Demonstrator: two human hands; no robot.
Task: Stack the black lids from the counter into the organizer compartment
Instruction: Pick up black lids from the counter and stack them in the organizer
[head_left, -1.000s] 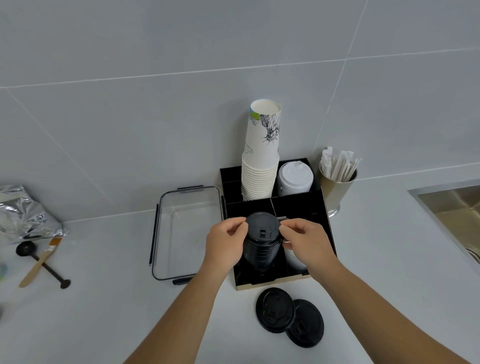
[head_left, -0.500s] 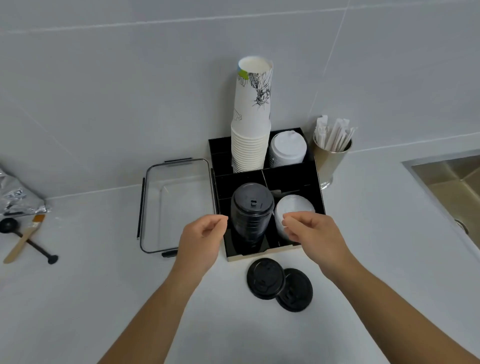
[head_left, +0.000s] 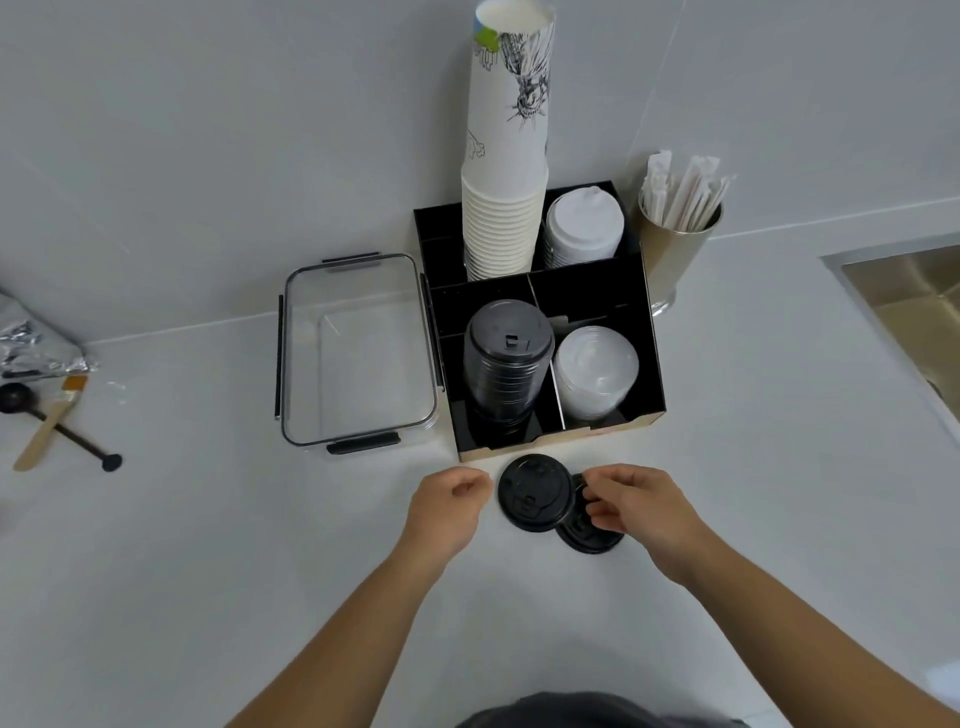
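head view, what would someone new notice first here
Probably the tall stack of paper cups rising from the black organizer's back row against the wall. Next, the stack of black lids in its front left compartment. Nearest the camera, both hands reach for two overlapping black lids on the counter; the right hand touches them, the left hand is beside them.

White counter (head_left: 156, 571) under organizer (head_left: 652, 364), lids (head_left: 535, 493)
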